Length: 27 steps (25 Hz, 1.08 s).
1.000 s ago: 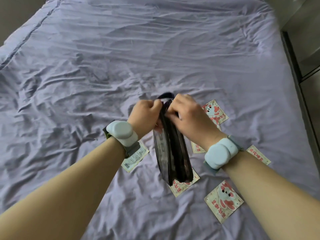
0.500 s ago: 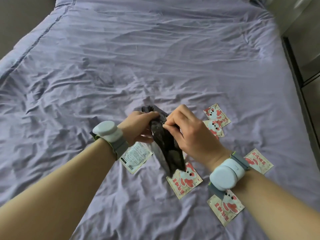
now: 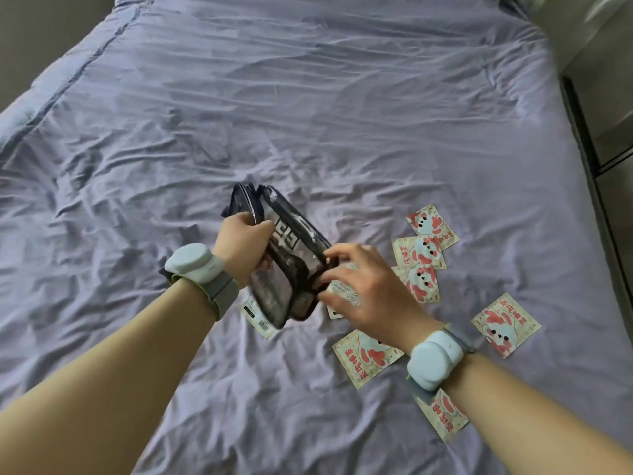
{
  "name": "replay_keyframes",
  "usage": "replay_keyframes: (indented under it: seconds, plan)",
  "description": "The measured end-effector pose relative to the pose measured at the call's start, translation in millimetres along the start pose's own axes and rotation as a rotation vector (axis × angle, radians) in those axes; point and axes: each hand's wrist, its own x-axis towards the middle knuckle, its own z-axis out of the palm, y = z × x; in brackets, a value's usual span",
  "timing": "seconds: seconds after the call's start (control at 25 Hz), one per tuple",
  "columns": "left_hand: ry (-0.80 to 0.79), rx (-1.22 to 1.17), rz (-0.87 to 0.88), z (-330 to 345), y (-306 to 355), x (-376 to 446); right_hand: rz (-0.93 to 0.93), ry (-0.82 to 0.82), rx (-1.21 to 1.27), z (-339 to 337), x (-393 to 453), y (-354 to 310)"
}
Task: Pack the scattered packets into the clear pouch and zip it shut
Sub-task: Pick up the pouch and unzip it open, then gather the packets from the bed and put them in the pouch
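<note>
My left hand [image 3: 245, 245] grips the upper edge of the clear pouch [image 3: 287, 269], which has dark trim and hangs tilted above the bed. My right hand [image 3: 370, 289] curls its fingertips onto the pouch's dark right edge. A white packet [image 3: 344, 294] shows under those fingers; whether it is held or lies on the sheet I cannot tell. Several pink-and-cream bunny packets lie to the right: one [image 3: 432, 226] farthest, one [image 3: 505, 323] at the right, one [image 3: 364, 358] by my wrist. Another packet [image 3: 257, 315] lies back side up beneath the pouch.
Everything rests on a wrinkled lilac bed sheet [image 3: 308, 114] that fills the view. The bed's right edge meets a dark frame and grey floor [image 3: 603, 132]. Both wrists wear pale blue bands. One more packet [image 3: 445, 416] lies half under my right forearm.
The pouch has turned from edge-on to tilted, with its clear side showing. My left hand has shifted up to its top edge. My right hand has slid down its right edge.
</note>
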Motion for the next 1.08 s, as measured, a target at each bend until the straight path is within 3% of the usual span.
replay_keyframes:
  seconds: [0.08, 0.16, 0.2, 0.36, 0.44, 0.56, 0.76, 0.84, 1.0, 1.08]
  plan:
    - [0.009, 0.069, 0.113, -2.5, -3.6, -1.2, 0.357, 0.082, 0.183, 3.1, -31.0, 29.4]
    - [0.021, 0.123, 0.221, 0.9, -1.6, -7.1, 0.702, 0.161, 0.188, 6.8, -65.5, 68.5]
    - [0.025, 0.149, 0.26, 4.7, -0.1, -10.7, 0.866, 0.116, 0.156, 9.4, -84.6, 89.4]
    - [0.047, 0.177, 0.289, 26.3, -3.2, -16.8, 1.293, -0.423, 0.102, 27.2, -168.4, 156.8]
    - [0.034, 0.184, 0.291, 42.1, -4.0, -22.0, 1.358, -0.548, 0.077, 38.3, -204.6, 173.8]
    - [0.025, 0.19, 0.326, 68.3, 0.1, -30.9, 1.336, -0.585, -0.006, 50.1, -230.3, 177.7]
    - [0.022, 0.299, 0.345, 117.9, 2.2, -47.7, 1.165, -0.604, 0.192, 35.3, -224.5, 175.2]
    - [0.015, 0.31, 0.34, 137.1, -1.5, -53.7, 1.115, -0.487, 0.29, 26.7, -212.1, 176.6]
    - [0.004, 0.317, 0.323, 167.7, -9.9, -65.0, 1.101, 0.133, 0.589, 6.0, -194.4, 203.2]
    - [0.003, 0.312, 0.329, 180.2, -13.8, -68.9, 1.123, 0.32, 0.696, -12.5, -184.2, 225.1]
